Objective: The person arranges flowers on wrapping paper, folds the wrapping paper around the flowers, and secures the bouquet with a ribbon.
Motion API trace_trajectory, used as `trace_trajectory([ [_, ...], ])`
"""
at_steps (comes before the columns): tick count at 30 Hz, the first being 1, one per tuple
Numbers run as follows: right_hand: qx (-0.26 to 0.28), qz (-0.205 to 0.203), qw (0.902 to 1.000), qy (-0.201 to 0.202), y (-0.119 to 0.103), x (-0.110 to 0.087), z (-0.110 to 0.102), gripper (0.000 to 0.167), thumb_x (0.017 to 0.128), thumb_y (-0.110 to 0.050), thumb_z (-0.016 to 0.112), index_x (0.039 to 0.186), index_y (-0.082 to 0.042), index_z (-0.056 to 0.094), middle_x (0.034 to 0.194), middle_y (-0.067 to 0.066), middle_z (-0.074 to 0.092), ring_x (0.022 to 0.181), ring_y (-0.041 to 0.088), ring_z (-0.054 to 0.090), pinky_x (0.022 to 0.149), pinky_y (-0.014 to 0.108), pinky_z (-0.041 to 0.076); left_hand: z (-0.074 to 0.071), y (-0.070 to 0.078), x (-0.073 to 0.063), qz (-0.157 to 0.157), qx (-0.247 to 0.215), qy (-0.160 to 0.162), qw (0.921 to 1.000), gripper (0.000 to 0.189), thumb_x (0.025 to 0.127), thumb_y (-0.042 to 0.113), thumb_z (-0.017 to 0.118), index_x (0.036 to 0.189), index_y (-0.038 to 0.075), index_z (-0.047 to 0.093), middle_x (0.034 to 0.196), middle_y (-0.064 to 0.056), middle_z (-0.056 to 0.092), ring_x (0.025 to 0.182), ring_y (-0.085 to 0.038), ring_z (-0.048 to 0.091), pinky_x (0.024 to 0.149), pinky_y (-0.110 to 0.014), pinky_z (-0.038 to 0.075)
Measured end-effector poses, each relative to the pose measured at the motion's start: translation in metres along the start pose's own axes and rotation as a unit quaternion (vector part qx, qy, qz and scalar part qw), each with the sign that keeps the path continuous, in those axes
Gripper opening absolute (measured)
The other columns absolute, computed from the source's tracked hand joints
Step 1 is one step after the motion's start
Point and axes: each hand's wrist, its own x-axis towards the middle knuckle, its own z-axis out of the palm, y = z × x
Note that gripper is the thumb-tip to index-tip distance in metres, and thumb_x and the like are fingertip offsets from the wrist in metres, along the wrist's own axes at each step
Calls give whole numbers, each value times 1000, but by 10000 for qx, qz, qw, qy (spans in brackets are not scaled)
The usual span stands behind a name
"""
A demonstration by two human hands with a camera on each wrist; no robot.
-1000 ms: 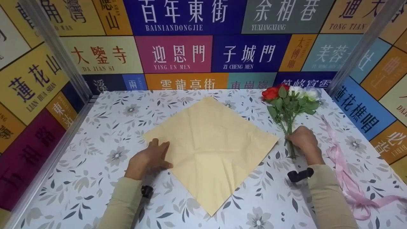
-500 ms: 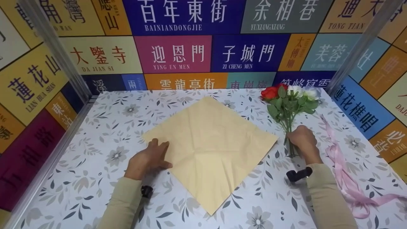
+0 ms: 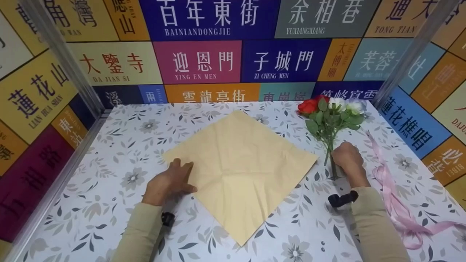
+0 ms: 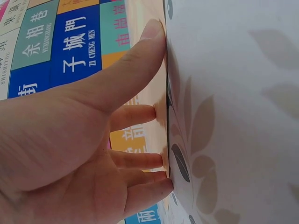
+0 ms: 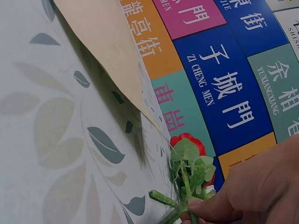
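A square sheet of tan wrapping paper [image 3: 236, 145] lies creased on the table, one corner toward me. My left hand [image 3: 168, 182] rests at its left edge with fingers spread; in the left wrist view the thumb and fingertips [image 4: 148, 161] press on the paper. On the right lies a bunch of artificial flowers [image 3: 320, 120], red and white blooms with green leaves. My right hand [image 3: 348, 159] pinches its stems, low down. The right wrist view shows the thumb and finger on a green stem [image 5: 186, 179], with a cut stem end sticking out beside them.
A pink ribbon [image 3: 391, 196] lies loosely tangled right of my right forearm. The table [image 3: 91, 211] has a white leaf-patterned cover. Walls of colourful sign panels [image 3: 204, 62] stand behind and on both sides, with clear corner posts [image 3: 69, 58].
My right hand has shifted slightly up and right at the stems, its fingers drawn in more. The left hand and the paper stay in place.
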Motion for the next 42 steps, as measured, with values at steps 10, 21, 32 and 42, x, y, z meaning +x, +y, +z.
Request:
trace_trajectory([
  [10,587,-274,9979,-12,-1,-4,-4,30,97,-15,51,93,11,67,73,15,62,61,19,52,54,29,41,0,2,1,11,-20,6,10000,84,90,34,74,156,3,32,151,-33,31,139,-44,37,111,-57,40],
  [21,1132,-169,9929,-321,-9,-1,-6,41,101,-20,55,126,12,62,72,-2,62,67,11,55,62,27,47,0,1,0,-23,-140,20,9999,86,89,36,76,156,5,31,151,-31,31,139,-43,36,110,-56,41],
  [32,1912,168,9789,-697,-23,-1,2,46,100,-26,61,135,5,59,103,2,64,83,12,55,75,28,48,2,-1,1,-30,1,3,10000,86,88,36,76,155,3,33,148,-31,34,135,-41,39,109,-56,41],
  [42,2538,-184,9636,-822,-39,-7,10,46,99,-22,63,135,5,58,92,-8,70,77,2,67,71,25,58,1,3,1,-5,-53,-3,10000,80,85,34,80,148,2,42,140,-31,40,124,-41,45,101,-56,46],
])
